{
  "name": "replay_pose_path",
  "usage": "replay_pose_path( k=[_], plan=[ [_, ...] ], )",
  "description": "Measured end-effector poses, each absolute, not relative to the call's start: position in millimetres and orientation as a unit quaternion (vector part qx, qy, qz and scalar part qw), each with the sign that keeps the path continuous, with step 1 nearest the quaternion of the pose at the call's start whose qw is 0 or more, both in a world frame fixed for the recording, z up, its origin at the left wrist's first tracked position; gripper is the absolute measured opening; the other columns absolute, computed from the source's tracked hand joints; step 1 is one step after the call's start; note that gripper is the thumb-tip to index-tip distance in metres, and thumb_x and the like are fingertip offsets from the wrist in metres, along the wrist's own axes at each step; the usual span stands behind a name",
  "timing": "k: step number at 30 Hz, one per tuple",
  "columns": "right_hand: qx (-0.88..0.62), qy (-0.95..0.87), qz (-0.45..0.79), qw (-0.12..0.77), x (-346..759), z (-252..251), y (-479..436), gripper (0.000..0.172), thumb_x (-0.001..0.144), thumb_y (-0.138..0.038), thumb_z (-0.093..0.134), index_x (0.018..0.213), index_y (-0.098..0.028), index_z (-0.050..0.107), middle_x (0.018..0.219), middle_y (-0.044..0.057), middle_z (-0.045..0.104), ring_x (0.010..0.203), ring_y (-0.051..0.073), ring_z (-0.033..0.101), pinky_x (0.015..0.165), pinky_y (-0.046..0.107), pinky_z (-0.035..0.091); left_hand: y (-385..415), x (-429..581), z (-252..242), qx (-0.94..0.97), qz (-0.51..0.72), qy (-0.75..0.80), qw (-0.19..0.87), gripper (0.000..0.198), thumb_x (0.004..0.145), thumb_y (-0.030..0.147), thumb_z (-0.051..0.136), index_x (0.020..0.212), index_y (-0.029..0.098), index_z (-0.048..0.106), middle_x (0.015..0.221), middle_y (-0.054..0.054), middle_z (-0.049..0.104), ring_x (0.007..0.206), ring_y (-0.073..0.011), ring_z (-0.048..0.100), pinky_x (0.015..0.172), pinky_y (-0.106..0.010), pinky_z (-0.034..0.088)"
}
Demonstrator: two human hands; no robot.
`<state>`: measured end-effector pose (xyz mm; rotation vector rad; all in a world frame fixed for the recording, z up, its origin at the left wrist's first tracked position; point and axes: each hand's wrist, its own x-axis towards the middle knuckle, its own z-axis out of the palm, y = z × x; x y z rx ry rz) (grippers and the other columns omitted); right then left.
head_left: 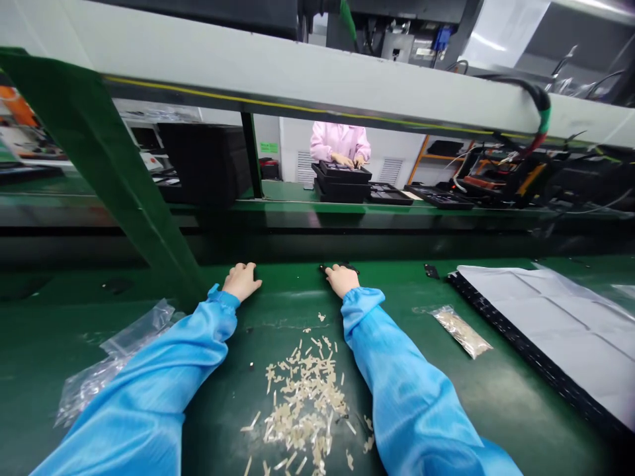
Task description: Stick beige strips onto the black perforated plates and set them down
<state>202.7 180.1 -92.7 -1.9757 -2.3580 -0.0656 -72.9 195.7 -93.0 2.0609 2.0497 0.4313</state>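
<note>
Nearest the camera, the blue smock's left sleeve (149, 390) and right sleeve (411, 396) reach forward across the green worktop (501, 403), with a loose heap of pale slivers (305, 396) spread between them toward the near edge. A crumpled clear plastic bag (116, 354) lies outside the left sleeve, and a small clear bag of pale pieces (461, 332) lies outside the right one, just short of a white sheet (546, 330) edged by a black studded strip (516, 345) along the right side. Close to the far edge, the left hand (242, 281) rests on the worktop with its fingers curled over and nothing visible in them. The right hand (342, 279) lies well apart from it, directly over a flat black piece (353, 268), whose long axis runs sideways along the far edge and whose ends show on either side of the fingers. The right hand is plainly the nearer one, but I cannot tell whether its grip is pinching the piece or only resting on it; the left grip's state is also hidden. Further right sits a small black part (431, 271). Beyond the worktop, under a pale gantry beam (297, 86), a co-worker in a pink smock (340, 142) has both hands on a stack of black trays (342, 184).
</note>
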Motion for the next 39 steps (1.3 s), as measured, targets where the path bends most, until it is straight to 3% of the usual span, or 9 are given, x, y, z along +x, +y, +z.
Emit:
replay_pose_path(
  k=[4,7,13,21,26,30,34,37,39],
  plan=[
    [-0.621,-0.783,-0.007,-0.004,193,-88,179,0.027,0.088,-0.030,0.050,0.111,-0.016,0.053,0.111,0.007,0.057,0.095,0.019,0.058,0.081,0.039,0.049,203,-79,-104,0.679,0.090,0.725,0.072,0.055,0.075,0.041,0.053,0.119,0.010,0.048,0.115,-0.021,0.051,0.109,-0.0360,0.049,0.084,-0.044,0.042],
    [-0.568,-0.823,0.013,-0.005,166,-81,163,0.024,0.090,-0.031,0.046,0.106,-0.016,0.056,0.110,0.010,0.057,0.102,0.022,0.055,0.083,0.038,0.046,203,-75,-110,0.682,0.066,0.727,0.049,0.057,0.077,0.048,0.054,0.120,0.012,0.048,0.117,-0.018,0.052,0.110,-0.0322,0.049,0.087,-0.044,0.042],
    [-0.386,-0.915,0.118,-0.018,88,-78,119,0.016,0.085,-0.035,0.052,0.093,-0.024,0.060,0.101,0.002,0.060,0.092,0.015,0.059,0.073,0.024,0.044,203,-63,-112,0.689,0.037,0.724,0.010,0.034,0.086,0.032,0.051,0.115,0.015,0.051,0.117,-0.009,0.054,0.101,-0.0215,0.055,0.084,-0.044,0.047],
    [-0.424,-0.894,0.144,-0.027,55,-88,121,0.019,0.081,-0.030,0.056,0.096,-0.019,0.057,0.105,0.009,0.057,0.090,0.023,0.060,0.066,0.030,0.047,208,-68,-107,0.718,0.032,0.693,0.058,0.033,0.085,0.031,0.052,0.114,0.014,0.052,0.113,-0.009,0.056,0.097,-0.0201,0.057,0.081,-0.041,0.050],
    [-0.439,-0.884,0.159,-0.008,49,-92,119,0.008,0.078,-0.025,0.058,0.084,-0.019,0.059,0.100,0.007,0.059,0.085,0.021,0.061,0.063,0.029,0.045,198,-77,-100,0.695,0.114,0.704,0.092,0.032,0.086,0.031,0.052,0.114,0.015,0.052,0.115,-0.009,0.055,0.098,-0.0205,0.057,0.082,-0.042,0.049],
    [-0.427,-0.886,0.170,0.057,56,-81,119,0.004,0.074,-0.017,0.060,0.073,-0.019,0.057,0.084,0.002,0.061,0.077,0.016,0.061,0.062,0.025,0.044,183,-83,-85,0.667,0.230,0.695,0.137,0.031,0.085,0.028,0.051,0.114,0.015,0.051,0.111,-0.009,0.056,0.095,-0.0198,0.057,0.080,-0.040,0.049],
    [-0.424,-0.875,0.154,0.177,88,-51,110,0.005,0.078,-0.015,0.056,0.077,-0.019,0.053,0.073,-0.002,0.060,0.070,0.011,0.058,0.065,0.021,0.044,153,-68,-65,0.644,0.362,0.632,0.235,0.028,0.079,0.011,0.046,0.106,0.019,0.049,0.075,0.000,0.058,0.070,-0.0133,0.059,0.067,-0.027,0.048],
    [-0.434,-0.840,0.114,0.305,120,-32,92,0.008,0.083,-0.016,0.048,0.091,-0.019,0.051,0.080,0.001,0.061,0.070,0.011,0.058,0.066,0.023,0.046,118,-43,-48,0.637,0.429,0.543,0.339,0.013,0.076,0.013,0.042,0.085,0.018,0.050,0.069,0.003,0.053,0.059,-0.0101,0.056,0.056,-0.021,0.047],
    [-0.396,-0.806,0.065,0.434,137,-25,77,0.007,0.084,-0.016,0.048,0.088,-0.019,0.053,0.080,0.002,0.061,0.070,0.012,0.058,0.066,0.024,0.047,94,-26,-36,0.638,0.450,0.484,0.396,0.006,0.074,0.017,0.045,0.077,0.016,0.050,0.072,0.002,0.053,0.058,-0.0092,0.055,0.056,-0.021,0.047]
  ],
)
